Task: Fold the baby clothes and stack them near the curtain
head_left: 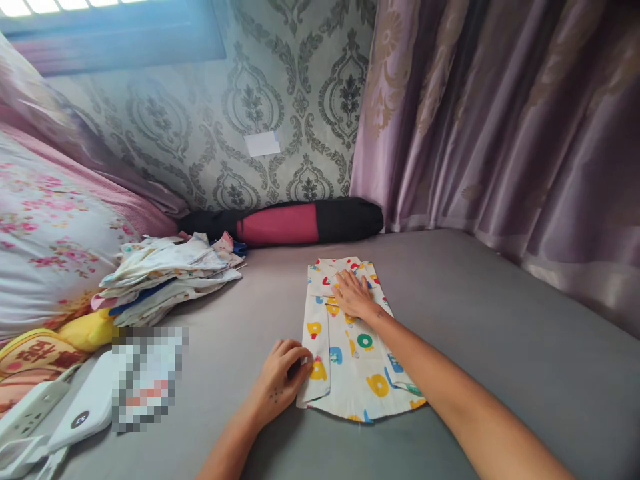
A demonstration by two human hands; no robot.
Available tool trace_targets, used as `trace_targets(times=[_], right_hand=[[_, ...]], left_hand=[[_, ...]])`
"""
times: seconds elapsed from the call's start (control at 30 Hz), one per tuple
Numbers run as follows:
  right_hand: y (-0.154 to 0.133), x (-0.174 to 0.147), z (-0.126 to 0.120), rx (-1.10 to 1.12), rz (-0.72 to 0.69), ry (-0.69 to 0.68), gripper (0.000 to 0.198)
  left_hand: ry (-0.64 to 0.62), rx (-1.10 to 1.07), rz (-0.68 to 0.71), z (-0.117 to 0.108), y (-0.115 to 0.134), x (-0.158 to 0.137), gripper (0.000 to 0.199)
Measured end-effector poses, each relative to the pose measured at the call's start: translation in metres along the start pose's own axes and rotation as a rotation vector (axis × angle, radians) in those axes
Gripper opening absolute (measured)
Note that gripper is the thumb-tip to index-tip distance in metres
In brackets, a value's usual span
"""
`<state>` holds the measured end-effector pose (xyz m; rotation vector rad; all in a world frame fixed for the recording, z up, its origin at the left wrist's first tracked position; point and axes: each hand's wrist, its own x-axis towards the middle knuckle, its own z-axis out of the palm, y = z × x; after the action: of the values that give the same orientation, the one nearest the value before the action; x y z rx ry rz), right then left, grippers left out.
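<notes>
A white shirt (350,367) printed with yellow, red, blue and green shapes lies flat on the grey bed sheet, its sides folded inward and its curved hem towards me. My right hand (353,293) rests palm down on its upper part, fingers spread. At the shirt's lower left edge, my left hand (285,373) has its fingers curled, with thumb and forefinger closed at the folded edge. The right forearm covers part of the shirt's right side.
A pile of folded clothes (175,267) lies to the left, beside a floral pillow (55,247) and a yellow plush item (87,330). Nearer are a white device (93,400) and a power strip (30,413). A black and red roll (280,223) lies along the wall; curtains (475,120) hang right.
</notes>
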<state>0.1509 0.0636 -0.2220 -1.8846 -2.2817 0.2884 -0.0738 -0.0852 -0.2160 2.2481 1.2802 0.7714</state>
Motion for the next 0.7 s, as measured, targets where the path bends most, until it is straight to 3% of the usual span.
trace_targets(times=[0.23, 0.47, 0.57, 0.7], right_hand=[[-0.007, -0.003, 0.014, -0.006, -0.033, 0.0, 0.06], [0.005, 0.002, -0.008, 0.224, -0.034, -0.096, 0.058], [0.023, -0.014, -0.019, 0.24, -0.057, -0.016, 0.057], [0.052, -0.063, -0.027, 0.147, -0.137, -0.022, 0.059]], left_hand=[[-0.037, 0.0, 0.051, 0.0, 0.003, -0.001, 0.024], [-0.089, -0.022, 0.111, -0.004, 0.008, 0.001, 0.028], [-0.135, -0.029, 0.134, -0.001, 0.0, -0.001, 0.03], [-0.157, 0.011, 0.133, 0.001, -0.002, -0.004, 0.032]])
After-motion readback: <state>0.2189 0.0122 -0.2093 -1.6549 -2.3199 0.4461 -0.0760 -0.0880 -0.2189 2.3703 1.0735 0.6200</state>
